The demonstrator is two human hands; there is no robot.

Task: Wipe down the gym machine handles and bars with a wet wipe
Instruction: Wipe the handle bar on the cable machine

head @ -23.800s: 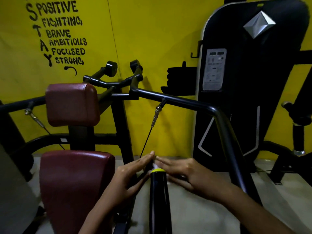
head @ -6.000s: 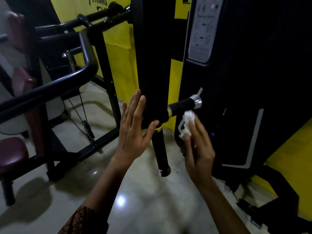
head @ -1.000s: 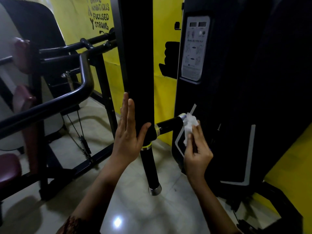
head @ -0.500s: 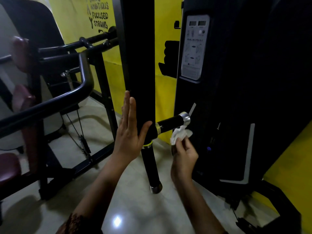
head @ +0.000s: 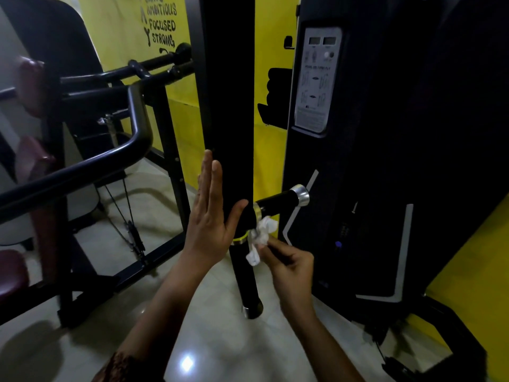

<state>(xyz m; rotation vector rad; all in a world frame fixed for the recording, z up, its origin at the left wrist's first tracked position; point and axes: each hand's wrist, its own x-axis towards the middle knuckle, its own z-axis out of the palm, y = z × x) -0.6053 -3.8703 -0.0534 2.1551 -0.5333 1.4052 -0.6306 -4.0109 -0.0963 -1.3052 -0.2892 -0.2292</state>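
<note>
A wide black upright arm (head: 228, 106) of the gym machine hangs in front of me. My left hand (head: 212, 216) presses flat against its left side, fingers straight, thumb across the front. A short black side handle (head: 281, 201) with a chrome end cap sticks out to the right. Below it a black vertical handle (head: 245, 277) hangs down under a yellow ring. My right hand (head: 289, 266) pinches a crumpled white wet wipe (head: 261, 235), which touches the joint just under the side handle's base.
A curved black bar (head: 82, 166) crosses at the left, with maroon pads (head: 11, 271) and a cable behind it. The black weight-stack housing (head: 385, 161) with an instruction label stands close on the right. The wall is yellow. Pale tiled floor (head: 220, 354) lies below.
My right hand has brought the wipe from the chrome end of the side handle down and left to the joint by the yellow ring. My left hand has stayed on the upright.
</note>
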